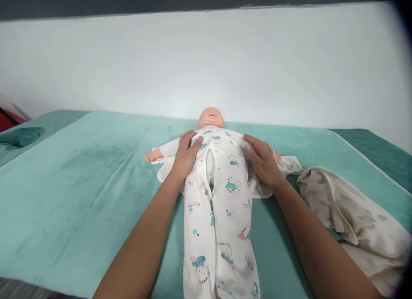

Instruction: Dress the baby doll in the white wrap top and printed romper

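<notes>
A baby doll (211, 117) lies on its back with its head toward the wall and its arms spread sideways. Over its chest and legs lie white printed baby pants (230, 208) with an open crotch. My left hand (187, 155) rests on the pants' upper left edge by the doll's shoulder, fingers stretched out. On the other side my right hand (263, 160) lies along the upper right edge, its fingers extended too. Beneath the pants, a white baby shirt (169, 147) shows around the doll's arms and sides. The doll's torso and legs are hidden.
A teal sheet (80, 183) covers the bed. At the right lies a crumpled, pale printed cloth (357, 213), partly behind my right forearm. A white wall (206, 62) rises behind the doll. A dark green folded fabric (21, 136) sits at the far left.
</notes>
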`<action>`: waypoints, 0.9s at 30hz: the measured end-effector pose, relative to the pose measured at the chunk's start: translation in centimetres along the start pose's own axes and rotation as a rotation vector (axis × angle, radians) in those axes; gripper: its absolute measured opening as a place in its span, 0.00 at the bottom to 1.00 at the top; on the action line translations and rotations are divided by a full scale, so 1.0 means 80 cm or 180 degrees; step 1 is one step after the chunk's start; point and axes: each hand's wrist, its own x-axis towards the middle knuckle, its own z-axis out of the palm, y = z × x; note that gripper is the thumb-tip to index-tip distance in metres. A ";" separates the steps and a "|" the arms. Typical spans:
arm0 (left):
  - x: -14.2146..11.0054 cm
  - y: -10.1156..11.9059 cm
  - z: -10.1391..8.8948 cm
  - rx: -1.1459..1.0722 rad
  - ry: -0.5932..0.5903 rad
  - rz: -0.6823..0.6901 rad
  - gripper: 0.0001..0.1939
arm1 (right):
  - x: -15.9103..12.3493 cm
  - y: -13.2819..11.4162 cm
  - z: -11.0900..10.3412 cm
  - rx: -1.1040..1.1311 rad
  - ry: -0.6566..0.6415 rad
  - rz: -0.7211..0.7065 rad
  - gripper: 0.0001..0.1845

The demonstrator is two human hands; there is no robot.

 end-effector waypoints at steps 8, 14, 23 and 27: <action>-0.007 -0.002 0.008 0.0201 0.0106 0.0510 0.12 | -0.006 -0.028 0.013 0.0381 -0.0496 -0.0110 0.27; -0.016 0.006 0.011 0.0423 0.0101 0.1041 0.06 | -0.005 -0.031 0.015 0.0441 -0.0634 -0.0092 0.31; -0.024 0.007 0.017 0.0912 0.0365 0.1849 0.13 | -0.004 -0.029 0.022 0.0590 -0.0342 -0.0413 0.23; -0.022 0.003 0.018 0.1269 0.0479 0.1983 0.17 | -0.004 -0.037 0.022 0.0454 -0.0148 -0.0682 0.14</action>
